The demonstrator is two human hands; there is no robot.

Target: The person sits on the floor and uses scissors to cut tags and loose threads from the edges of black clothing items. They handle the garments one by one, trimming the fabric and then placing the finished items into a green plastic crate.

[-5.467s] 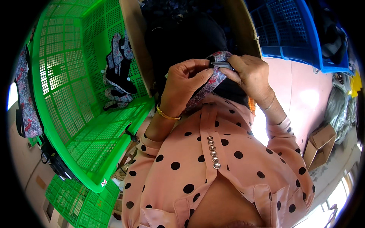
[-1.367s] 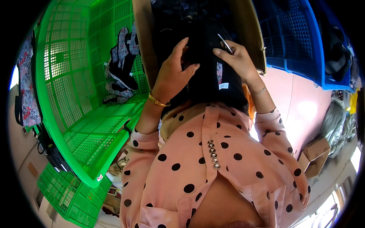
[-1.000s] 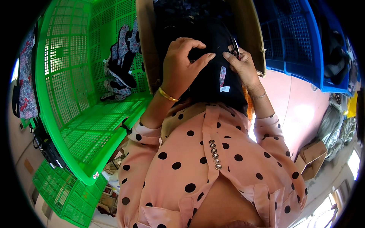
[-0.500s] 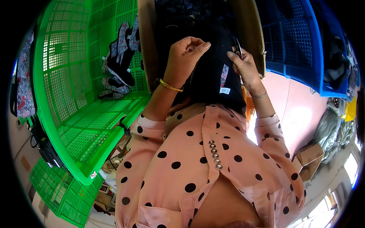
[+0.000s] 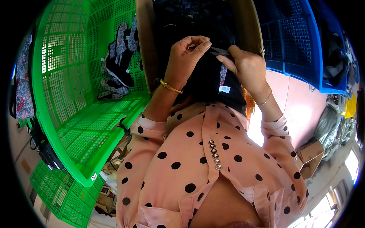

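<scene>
A pinch closes the thumb and fingertips of my left hand (image 5: 185, 57) over dark cloth; whatever they grip is too small or dark to make out. My right hand (image 5: 249, 68) is closed around small scissors (image 5: 218, 50), whose blades point left and reach close to the left fingertips. The handles are mostly hidden in the palm. Below both hands a black garment (image 5: 205, 83) lies across my lap, with a floral patch (image 5: 222, 74) and a white label (image 5: 224, 89) showing. More dark cloth fills the cardboard box (image 5: 146, 49) in front of me.
A large green basket (image 5: 61, 102) on the left holds several floral and black pieces (image 5: 116, 68). To the right stands a blue crate (image 5: 292, 60). Farther down are a second green basket (image 5: 62, 193), an opened carton (image 5: 310, 155) and grey plastic bags (image 5: 330, 121).
My right hand has turned and moved inward, swinging the scissors from pointing up to pointing left at the left fingertips. My left hand stays nearly in place.
</scene>
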